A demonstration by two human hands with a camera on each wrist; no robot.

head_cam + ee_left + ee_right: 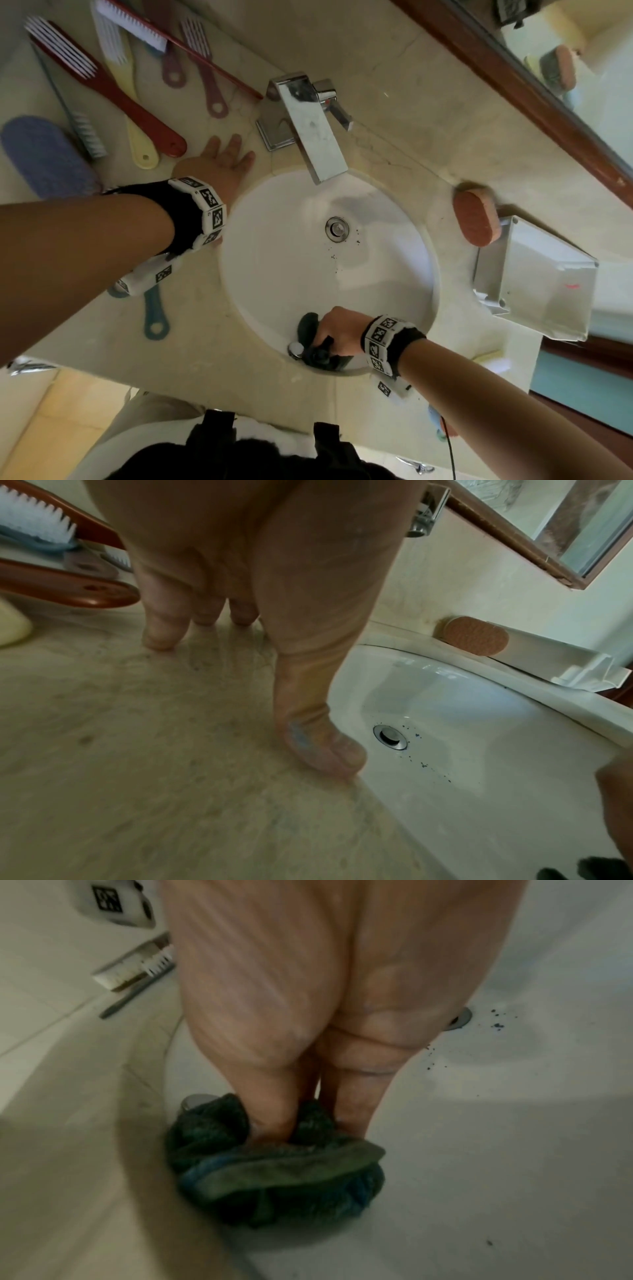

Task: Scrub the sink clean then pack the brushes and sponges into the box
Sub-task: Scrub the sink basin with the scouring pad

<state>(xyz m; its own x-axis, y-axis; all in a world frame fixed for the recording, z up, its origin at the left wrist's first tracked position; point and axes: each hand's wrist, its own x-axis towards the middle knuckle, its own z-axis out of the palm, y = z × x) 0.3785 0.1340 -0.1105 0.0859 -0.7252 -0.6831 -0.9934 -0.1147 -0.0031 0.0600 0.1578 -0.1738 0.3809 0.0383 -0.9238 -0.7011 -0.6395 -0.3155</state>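
The round white sink [274, 267] has dark specks around its drain [337, 229]. Against the basin's near wall, my right hand [330, 330] grips a crumpled dark green scrub pad [308, 325]. In the right wrist view the fingers [270, 1118] dig into the pad [274, 1177], which presses on the sink [479, 1150]. My left hand [222, 161] lies flat on the counter left of the basin, fingers straight and holding nothing. The left wrist view shows that hand [291, 669] beside the sink [479, 750]. The white box [541, 284] stands open at the right.
Several long-handled brushes [102, 85] and a blue sponge [44, 157] lie at the counter's upper left. A teal brush handle [156, 315] pokes out under my left wrist. An orange sponge [476, 219] leans by the box. The chrome faucet [308, 126] overhangs the basin.
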